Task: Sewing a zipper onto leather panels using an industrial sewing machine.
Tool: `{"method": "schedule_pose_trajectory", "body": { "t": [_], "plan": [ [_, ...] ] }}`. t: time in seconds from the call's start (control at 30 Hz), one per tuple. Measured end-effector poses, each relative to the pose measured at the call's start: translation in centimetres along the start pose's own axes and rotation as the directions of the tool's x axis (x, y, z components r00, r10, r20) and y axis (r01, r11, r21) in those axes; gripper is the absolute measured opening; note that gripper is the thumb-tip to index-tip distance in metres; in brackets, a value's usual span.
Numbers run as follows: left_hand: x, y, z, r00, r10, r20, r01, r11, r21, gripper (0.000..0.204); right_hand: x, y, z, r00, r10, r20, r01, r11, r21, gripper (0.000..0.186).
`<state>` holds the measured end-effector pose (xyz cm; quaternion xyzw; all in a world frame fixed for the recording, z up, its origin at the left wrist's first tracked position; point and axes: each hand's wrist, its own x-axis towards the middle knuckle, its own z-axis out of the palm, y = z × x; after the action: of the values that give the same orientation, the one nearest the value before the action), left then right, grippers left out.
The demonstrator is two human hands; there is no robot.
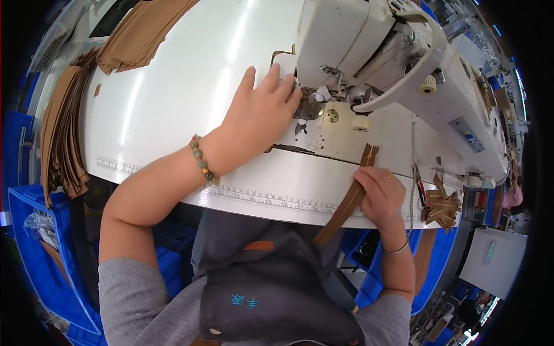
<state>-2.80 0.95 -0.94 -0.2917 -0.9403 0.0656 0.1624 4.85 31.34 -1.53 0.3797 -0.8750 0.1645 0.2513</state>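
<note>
My right hand (381, 196) pinches a brown zipper (350, 202) near its upper end, over the front of the white sewing table. The zipper's slider shows just above my fingers, and its long tail hangs past the table edge toward my lap. My left hand (259, 112) is spread palm down at the left of the needle area of a white sewing machine (340, 46). Its fingertips reach the metal needle plate (311, 109). Whether anything lies beneath that palm is hidden.
Stacked brown fabric pieces (144, 34) lie at the far left, with more draped over the table's left edge (63, 127). A bundle of short brown zippers (441, 207) sits at the right. Blue bins (46, 254) stand below, and a printed ruler (271, 200) runs along the front.
</note>
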Motion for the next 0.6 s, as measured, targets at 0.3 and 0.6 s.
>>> {"method": "schedule_pose_trajectory", "body": {
  "t": [0.3, 0.6],
  "plan": [
    [4.4, -5.7, 4.1, 0.985, -0.170, -0.011, 0.167, 0.976, -0.141, 0.040, 0.5, 0.2, -0.1, 0.991, 0.130, 0.012, -0.127, 0.983, -0.129, 0.032],
    [-0.2, -16.3, 4.4, 0.861, -0.447, -0.243, 0.438, 0.894, -0.093, 0.023, 0.1, 0.6, 0.4, 0.971, 0.230, 0.059, -0.228, 0.973, -0.032, 0.030]
  ]
}}
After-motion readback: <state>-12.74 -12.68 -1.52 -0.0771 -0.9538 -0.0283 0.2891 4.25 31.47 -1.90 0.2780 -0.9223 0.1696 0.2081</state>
